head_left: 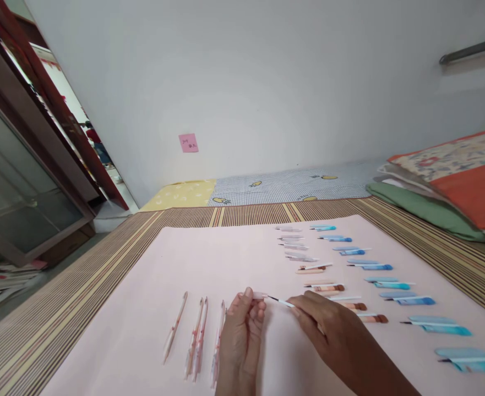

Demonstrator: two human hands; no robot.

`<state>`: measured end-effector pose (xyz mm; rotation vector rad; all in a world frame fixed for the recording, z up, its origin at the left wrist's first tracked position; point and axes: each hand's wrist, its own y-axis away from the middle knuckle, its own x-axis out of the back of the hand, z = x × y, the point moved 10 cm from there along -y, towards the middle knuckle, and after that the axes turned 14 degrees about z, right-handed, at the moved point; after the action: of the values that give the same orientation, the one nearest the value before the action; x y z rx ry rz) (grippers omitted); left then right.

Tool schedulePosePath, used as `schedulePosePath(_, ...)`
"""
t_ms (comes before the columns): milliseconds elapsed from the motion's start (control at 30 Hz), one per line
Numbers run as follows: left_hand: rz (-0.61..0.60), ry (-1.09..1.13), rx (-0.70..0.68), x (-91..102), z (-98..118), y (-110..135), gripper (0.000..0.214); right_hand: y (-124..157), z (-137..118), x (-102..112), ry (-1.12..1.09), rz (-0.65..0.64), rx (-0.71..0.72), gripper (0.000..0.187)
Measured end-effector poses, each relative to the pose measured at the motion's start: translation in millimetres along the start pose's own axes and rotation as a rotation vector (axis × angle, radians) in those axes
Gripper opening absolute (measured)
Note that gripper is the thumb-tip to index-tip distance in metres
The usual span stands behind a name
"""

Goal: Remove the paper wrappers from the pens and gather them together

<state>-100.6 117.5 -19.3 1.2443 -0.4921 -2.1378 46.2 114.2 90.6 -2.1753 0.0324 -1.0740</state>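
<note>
Near the front middle of the pink sheet [225, 253], my left hand [242, 335] pinches a pale pink pen barrel [260, 295] between thumb and fingers. My right hand [328, 322] grips a thin white pen refill [284, 302], its dark tip pointing left at the barrel's end. Whether the tip is inside the barrel I cannot tell. Several whole slim pink pens [175, 328] lie left of my left hand, some partly hidden by it. On the right lie pen parts in sets: blue barrels and refills [419, 300], brown and peach ones [328, 287], and pale ones [294, 246].
Under the sheet is a striped mat [114, 258]. Folded orange and green bedding [469, 203] sits at the right. A patterned cloth [275, 190] runs along the white wall, which bears a pink note [188, 143]. A person [96, 143] shows through the doorway.
</note>
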Motion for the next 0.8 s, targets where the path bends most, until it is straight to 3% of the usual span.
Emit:
schedulePosePath(133,-0.127,-0.136,-0.072,-8.9,1.7,3.5,0.020,3.5,-1.6,-2.1,0.064,0.020,0.065,0.029)
schedulePosePath(300,-0.165,-0.290,-0.176,-10.2,7.2,0.8,0.032,9.6,3.9,-14.9,0.128,-0.025,0.108,0.024)
schedulePosePath(433,-0.192,-0.331,-0.173,-11.1,7.1,-2.2,0.035,12.8,10.1,-23.1,0.178,-0.101,0.106,0.027)
schedulePosePath(667,-0.206,-0.374,-0.163,-12.8,2.7,0.3,0.035,9.2,0.6,-21.0,0.173,-0.050,0.109,0.021)
schedulePosePath(800,-0.291,-0.425,-0.133,-19.4,-8.8,7.4,0.031,10.2,3.1,-25.4,0.145,-0.062,0.064,0.013)
